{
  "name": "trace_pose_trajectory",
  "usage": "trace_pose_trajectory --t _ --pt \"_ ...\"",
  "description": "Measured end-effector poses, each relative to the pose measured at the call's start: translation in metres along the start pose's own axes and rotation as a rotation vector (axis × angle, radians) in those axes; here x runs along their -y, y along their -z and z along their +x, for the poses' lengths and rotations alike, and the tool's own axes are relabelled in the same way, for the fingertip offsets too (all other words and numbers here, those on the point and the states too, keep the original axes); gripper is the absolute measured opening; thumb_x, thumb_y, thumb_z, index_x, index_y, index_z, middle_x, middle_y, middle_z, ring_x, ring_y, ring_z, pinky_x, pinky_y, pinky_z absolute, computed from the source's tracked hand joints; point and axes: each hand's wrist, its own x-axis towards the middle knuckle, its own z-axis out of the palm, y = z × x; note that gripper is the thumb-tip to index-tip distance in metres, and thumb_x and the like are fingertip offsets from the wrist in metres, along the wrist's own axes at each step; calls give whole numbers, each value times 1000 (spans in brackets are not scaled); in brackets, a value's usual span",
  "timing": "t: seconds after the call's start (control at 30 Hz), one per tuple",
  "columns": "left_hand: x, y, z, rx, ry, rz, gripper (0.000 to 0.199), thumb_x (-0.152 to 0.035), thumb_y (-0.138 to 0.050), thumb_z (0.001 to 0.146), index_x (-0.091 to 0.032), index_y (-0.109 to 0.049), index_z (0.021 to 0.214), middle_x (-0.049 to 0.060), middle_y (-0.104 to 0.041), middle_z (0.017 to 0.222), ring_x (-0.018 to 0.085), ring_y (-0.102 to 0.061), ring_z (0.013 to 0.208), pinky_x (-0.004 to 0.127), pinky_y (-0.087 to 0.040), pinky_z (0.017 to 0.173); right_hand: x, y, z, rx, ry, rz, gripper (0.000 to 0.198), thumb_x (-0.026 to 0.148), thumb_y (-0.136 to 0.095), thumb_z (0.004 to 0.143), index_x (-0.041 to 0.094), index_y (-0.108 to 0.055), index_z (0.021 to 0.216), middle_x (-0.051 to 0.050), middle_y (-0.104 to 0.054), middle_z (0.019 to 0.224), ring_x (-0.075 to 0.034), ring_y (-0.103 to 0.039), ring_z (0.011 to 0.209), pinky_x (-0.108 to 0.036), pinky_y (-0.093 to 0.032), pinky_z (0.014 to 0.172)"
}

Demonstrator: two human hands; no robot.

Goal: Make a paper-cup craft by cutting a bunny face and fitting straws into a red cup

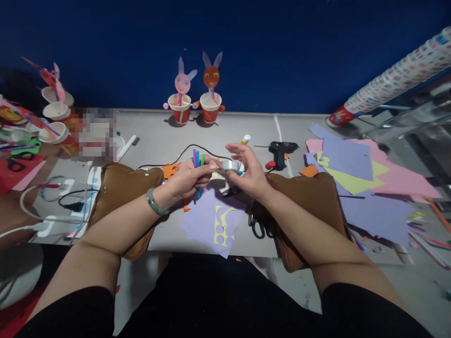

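Note:
My left hand [193, 178], with a bracelet on its wrist, is closed around a few coloured straws [198, 158] in purple, blue and green. Its thumb and forefinger pinch at the near side of a roll of clear tape [230, 165]; whether a tape end is between them is too small to tell. The roll sits in my right hand [249, 171], thumb below it and fingers raised above. Under both hands lies purple paper [202, 216], with a yellow sheet with cut-out circles [220, 230] on top. Black-handled scissors [259, 229] lie beside the paper, partly hidden.
Two paper-cup rabbits [181, 110] stand at the back. A glue gun [279, 154] and coloured paper [352, 159] lie right, near a long stack of cups [394, 80]. Brown cushions [123, 197] support my forearms. Power strips [84, 206] and more cups [58, 131] are left.

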Motion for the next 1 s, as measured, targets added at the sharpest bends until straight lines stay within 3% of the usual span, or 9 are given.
trace_pose_trajectory --t 0.1,0.17,0.33,0.57,0.77,0.9,1.0 --pt "3 -2 0 -39 3 -30 31 -38 -87 73 -16 -66 77 -10 -36 55 1 -18 43 19 -10 41 7 -2 -6 -58 292 -272 62 37 -78 77 25 -53 132 -16 -58 143 -35 -56 133 -59 -47 108" --pt "4 -5 -1 -48 10 -46 31 -37 -88 72 -16 -65 77 -10 -36 55 1 -18 43 18 -10 41 9 -5 -9 -92 372 -358 54 38 -78 80 27 -53 127 -13 -60 137 -33 -59 127 -58 -48 105" --pt "7 -11 -4 -59 46 -84 33 -35 -87 71 -17 -59 73 -12 -31 52 0 -17 42 18 -11 41 9 -10 -13 -197 433 -421 29 30 -73 88 27 -55 111 -8 -64 113 -27 -63 107 -47 -52 91" --pt "10 -14 -6 -108 117 -123 30 -28 -85 75 -18 -56 74 -12 -28 52 1 -18 42 19 -12 42 11 -7 -11 -211 449 -491 4 27 -68 92 28 -65 94 -2 -69 94 -23 -64 94 -45 -47 90" --pt "11 -15 -5 -142 125 -103 31 -28 -87 74 -17 -58 75 -12 -29 53 1 -19 42 18 -11 42 15 -10 -7 -224 336 -264 5 27 -67 95 26 -67 90 -2 -72 88 -22 -69 89 -44 -54 87" --pt "8 -14 -3 -132 87 -94 26 -25 -85 73 -16 -60 77 -9 -39 60 0 -23 44 16 -13 41 12 -9 -3 -270 62 92 13 35 -70 95 25 -64 90 -3 -73 90 -20 -72 88 -41 -58 86" --pt "5 -11 0 -176 122 -163 13 -21 -71 77 -16 -59 79 -4 -49 71 0 -26 44 16 -14 39 11 -4 3 -175 -139 362 23 43 -75 91 25 -61 89 0 -71 83 -17 -72 80 -35 -59 78"
